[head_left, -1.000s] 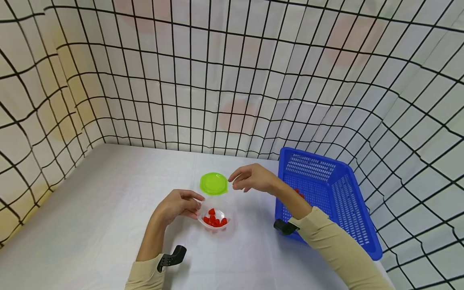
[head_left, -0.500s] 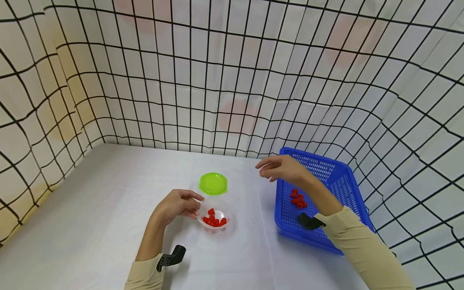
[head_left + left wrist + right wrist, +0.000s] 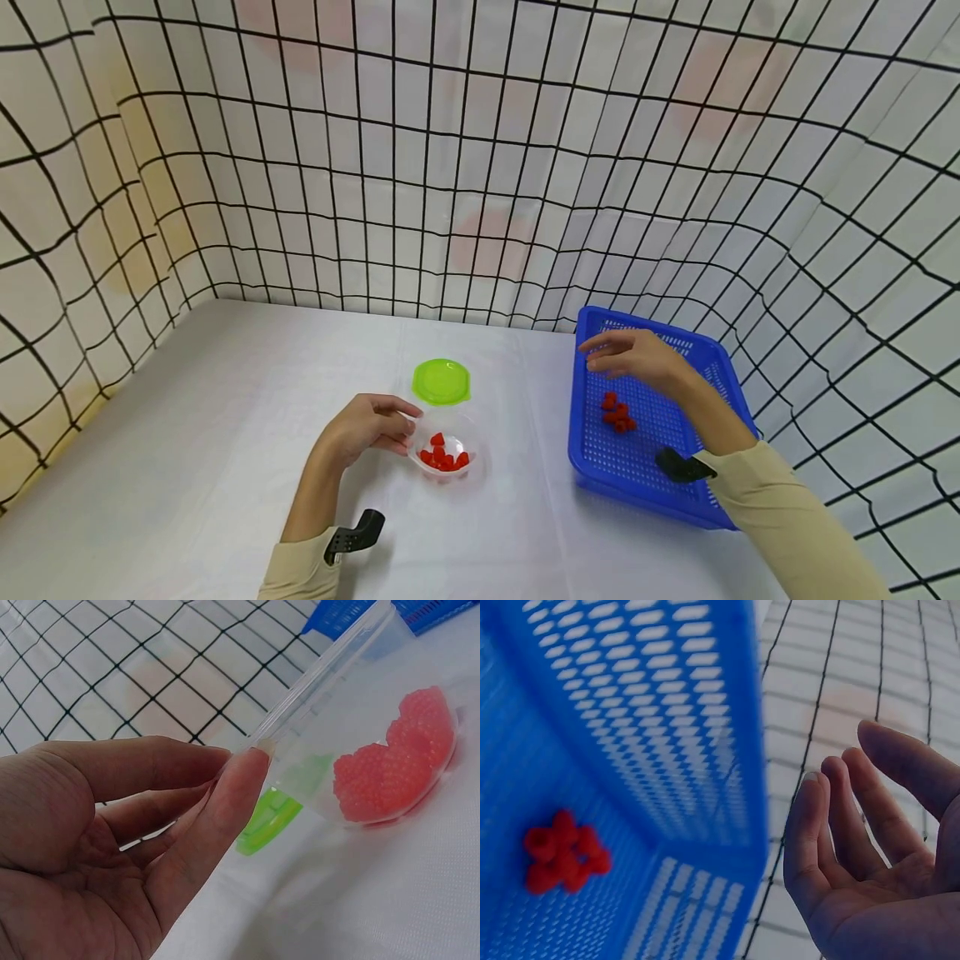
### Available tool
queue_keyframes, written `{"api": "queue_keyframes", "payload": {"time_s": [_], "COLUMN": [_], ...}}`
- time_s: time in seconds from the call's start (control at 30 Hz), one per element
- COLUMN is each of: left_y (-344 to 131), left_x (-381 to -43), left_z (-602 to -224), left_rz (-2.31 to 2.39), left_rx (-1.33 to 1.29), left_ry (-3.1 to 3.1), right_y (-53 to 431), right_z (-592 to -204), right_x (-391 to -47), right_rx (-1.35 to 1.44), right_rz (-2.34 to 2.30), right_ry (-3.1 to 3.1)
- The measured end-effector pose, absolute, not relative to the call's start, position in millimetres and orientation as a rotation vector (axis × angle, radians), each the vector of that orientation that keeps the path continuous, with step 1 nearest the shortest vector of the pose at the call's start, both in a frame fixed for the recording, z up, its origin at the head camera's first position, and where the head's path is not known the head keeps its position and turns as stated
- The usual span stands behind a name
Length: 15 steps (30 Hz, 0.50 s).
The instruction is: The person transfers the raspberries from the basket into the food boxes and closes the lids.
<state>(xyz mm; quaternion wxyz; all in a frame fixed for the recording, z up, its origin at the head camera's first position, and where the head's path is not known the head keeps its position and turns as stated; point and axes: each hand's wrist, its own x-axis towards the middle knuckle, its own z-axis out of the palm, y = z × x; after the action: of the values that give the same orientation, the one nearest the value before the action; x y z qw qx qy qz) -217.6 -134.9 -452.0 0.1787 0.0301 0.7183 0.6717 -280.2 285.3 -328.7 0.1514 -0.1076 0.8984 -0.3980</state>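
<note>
With thumb and fingertips, my left hand [image 3: 369, 428] pinches the rim of a clear plastic bowl [image 3: 315, 697]. Several red raspberries [image 3: 382, 776] lie together in the bottom of the bowl, seen through its wall. My right hand [image 3: 637, 358] hovers above the blue basket [image 3: 573, 417], its fingers loosely bent and holding nothing. In the right wrist view, the right fingers [image 3: 806, 825] and thumb stand apart beside the basket's rim. A small cluster of more raspberries [image 3: 566, 853] rests on the basket's floor, below and nearer than the right hand in the head view.
A bright green lid [image 3: 441, 382] lies flat on the white tablecloth [image 3: 247, 400] just behind the bowl. Black wire grid [image 3: 397, 167] backed by white cloth encloses the table at the back and both sides. The basket's raised walls stand close to the right-hand grid.
My right hand has moved right, from beside the green lid to over the blue basket, uncovering the raspberries there. The left hand and bowl have stayed in place.
</note>
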Motion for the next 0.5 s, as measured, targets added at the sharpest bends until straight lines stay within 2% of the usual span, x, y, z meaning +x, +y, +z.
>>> {"api": "queue_keyframes", "payload": {"time_s": [0.5], "left_y": [-135.2], "left_x": [-216.1], "left_z": [-449.2], "left_rz": [1.895], "left_rx": [0.096], "left_ry": [2.038], "right_y": [350.7], "right_z": [-371.9], "right_x": [-288.9], "right_rx": [-0.103], "right_rz": [-1.117], "right_ry": [2.502]}}
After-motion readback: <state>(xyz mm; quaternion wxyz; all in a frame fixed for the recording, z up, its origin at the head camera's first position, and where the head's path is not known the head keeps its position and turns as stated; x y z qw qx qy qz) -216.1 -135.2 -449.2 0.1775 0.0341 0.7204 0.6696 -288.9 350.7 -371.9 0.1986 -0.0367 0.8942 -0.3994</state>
